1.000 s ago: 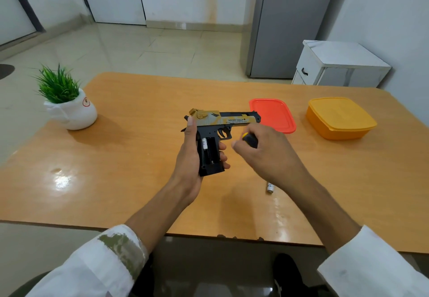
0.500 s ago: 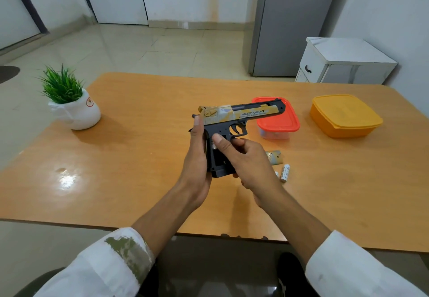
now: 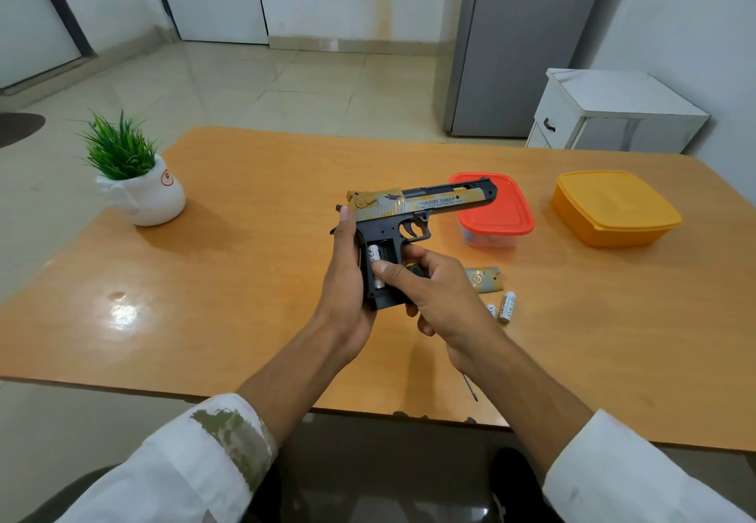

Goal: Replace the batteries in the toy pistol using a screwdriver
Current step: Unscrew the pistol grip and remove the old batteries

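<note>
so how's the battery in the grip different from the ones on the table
The battery in the grip sits in the toy pistol's open compartment, touched by the right hand; the batteries on the table lie loose beside the cover. The first is held in the air; the others lie flat. All look silver-white.

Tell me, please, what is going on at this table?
A person is partway through a battery change on a toy pistol, holding it above the table. The left hand grips the back of the handle, whose battery compartment is open with one battery seated inside. The right hand presses its thumb on that battery, with a screwdriver held in its fingers. The cover and two loose batteries lie on the table to the right.
</note>
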